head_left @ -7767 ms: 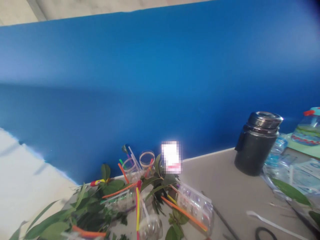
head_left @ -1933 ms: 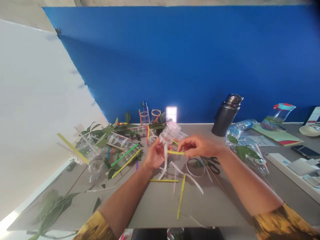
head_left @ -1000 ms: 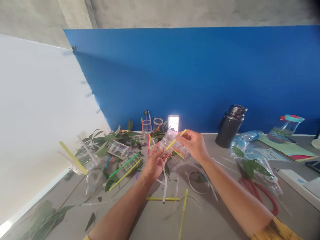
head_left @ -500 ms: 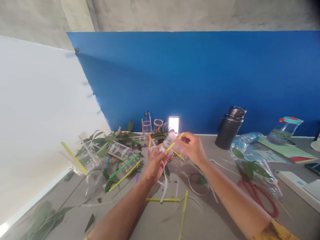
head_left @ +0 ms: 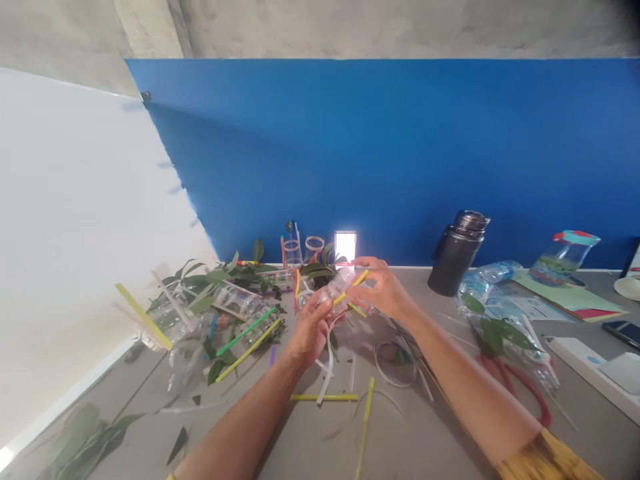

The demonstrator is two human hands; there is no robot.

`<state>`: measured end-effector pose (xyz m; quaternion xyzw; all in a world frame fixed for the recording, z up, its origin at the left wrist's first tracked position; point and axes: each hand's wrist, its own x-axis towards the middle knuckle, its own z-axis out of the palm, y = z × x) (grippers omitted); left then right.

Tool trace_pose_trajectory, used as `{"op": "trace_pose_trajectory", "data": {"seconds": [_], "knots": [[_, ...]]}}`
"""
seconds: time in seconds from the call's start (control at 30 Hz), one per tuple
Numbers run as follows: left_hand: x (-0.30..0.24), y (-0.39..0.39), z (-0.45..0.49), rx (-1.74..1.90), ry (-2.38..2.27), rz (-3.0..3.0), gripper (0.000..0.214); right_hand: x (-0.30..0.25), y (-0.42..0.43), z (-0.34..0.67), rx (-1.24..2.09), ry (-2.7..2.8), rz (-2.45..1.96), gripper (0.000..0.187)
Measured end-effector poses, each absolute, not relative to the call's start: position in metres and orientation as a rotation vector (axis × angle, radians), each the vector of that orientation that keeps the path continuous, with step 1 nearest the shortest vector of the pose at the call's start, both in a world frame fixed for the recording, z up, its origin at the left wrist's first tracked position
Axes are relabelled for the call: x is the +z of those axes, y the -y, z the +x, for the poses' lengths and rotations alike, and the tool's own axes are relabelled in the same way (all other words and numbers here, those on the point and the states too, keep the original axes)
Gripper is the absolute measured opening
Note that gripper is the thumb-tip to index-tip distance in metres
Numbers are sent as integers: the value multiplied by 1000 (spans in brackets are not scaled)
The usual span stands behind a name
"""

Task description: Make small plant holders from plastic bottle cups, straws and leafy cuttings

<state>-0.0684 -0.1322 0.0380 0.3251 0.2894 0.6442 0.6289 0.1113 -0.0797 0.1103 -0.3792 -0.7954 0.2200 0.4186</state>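
Near the middle of the table, my left hand (head_left: 313, 328) is closed around a clear ribbed plastic bottle (head_left: 336, 285), which it holds tilted. A yellow straw (head_left: 351, 288) lies slanted along the bottle, its lower end under my left thumb. My right hand (head_left: 383, 287) is at the bottle's upper right side, thumb and fingers apart, with the straw's upper end between them. Some fingertips are hidden behind the bottle. White strips (head_left: 329, 367) hang below my left hand. Another yellow straw (head_left: 325, 398) lies flat on the table in front.
Leafy plastic bottles (head_left: 240, 300) with straws crowd the left. Two clear cups (head_left: 315, 247) stand by the blue panel, near a bright screen (head_left: 345, 248). Rightward are a black flask (head_left: 457, 253), red-handled scissors (head_left: 530, 393), a jar (head_left: 560, 260) and a coil (head_left: 395, 365).
My right hand's fingers have spread from a pinch at the straw's upper end and reach toward the bottle's top. My left hand keeps its hold. The view has shifted slightly.
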Motion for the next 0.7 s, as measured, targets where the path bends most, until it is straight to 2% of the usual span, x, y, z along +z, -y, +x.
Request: {"op": "trace_pose_trajectory", "data": {"seconds": [0.3, 0.53, 0.7], "knots": [[39, 130, -68, 1452, -665, 816, 56, 109, 81, 110, 663, 2060, -948, 23], [37, 133, -67, 1414, -661, 828, 53, 107, 80, 107, 603, 2042, -942, 24], [35, 133, -64, 1393, -714, 877, 57, 105, 79, 107, 591, 1986, -993, 32]]}}
